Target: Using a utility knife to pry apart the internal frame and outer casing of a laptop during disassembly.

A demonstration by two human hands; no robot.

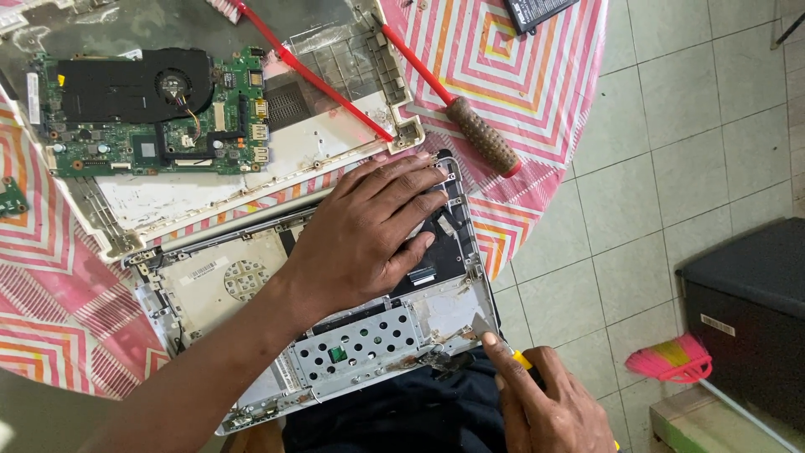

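Laptop shell [210,277], gutted, silver w/ perforated bracket [356,346]

Pink, orange and white zigzag stripes cover the desk cloth [520,75]. Green circuit board [159,126], black fan [172,84], silver-white laptop shell [352,344], red-shafted screwdriver [453,92] with a brown grip, pink broom [671,361].

One head-worn view only. It looked steeply down from above the person's lap, close over the round table's edge [537,92]; tiled floor [671,168] filled the right side. No second view overlapped it.
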